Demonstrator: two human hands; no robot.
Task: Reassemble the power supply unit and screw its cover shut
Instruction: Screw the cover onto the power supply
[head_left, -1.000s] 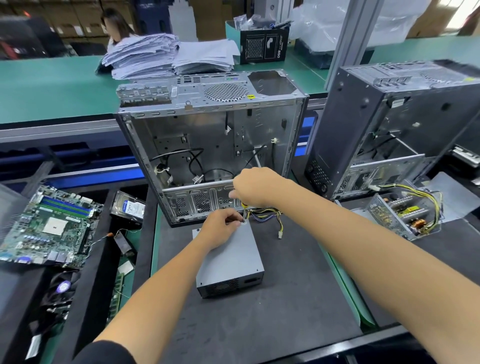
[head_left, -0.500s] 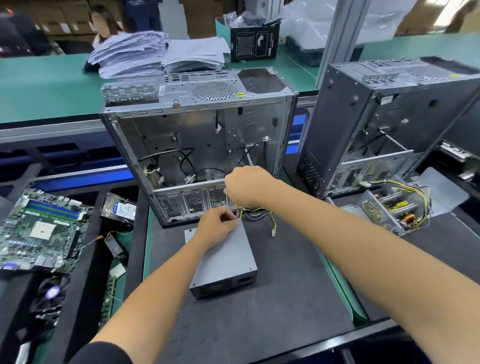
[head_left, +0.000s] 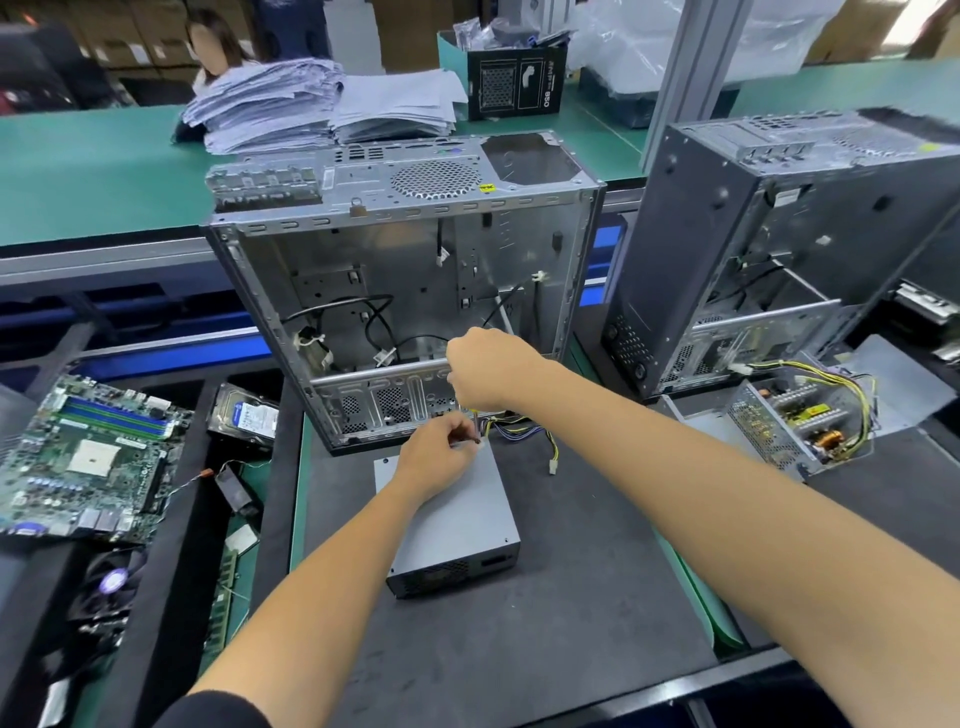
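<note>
On the far left I see a green motherboard (head_left: 88, 457) lying flat, and next to it a hard drive (head_left: 247, 415). They sit out of the way, so I think they are parked while I work.

In the middle of the dark surface (head_left: 545, 623) lies the gray power supply unit (head_left: 457, 525). It rests flat so I can press down on it. It is a plain metal box with its cover on, and a vent faces me on the near end. Its colored wires (head_left: 524, 431) spill out at the far end.

My left hand (head_left: 434, 460) rests on the far corner of the box, fingers curled. They pinch something small there, maybe a screw, but I cannot tell for sure.

My right hand (head_left: 488, 369) is closed around a screwdriver, tip pointing down at that corner. Most of the tool is hidden.

Just behind stands an open computer case (head_left: 405, 270). On the right sits another power supply (head_left: 800, 421) with no cover.
</note>
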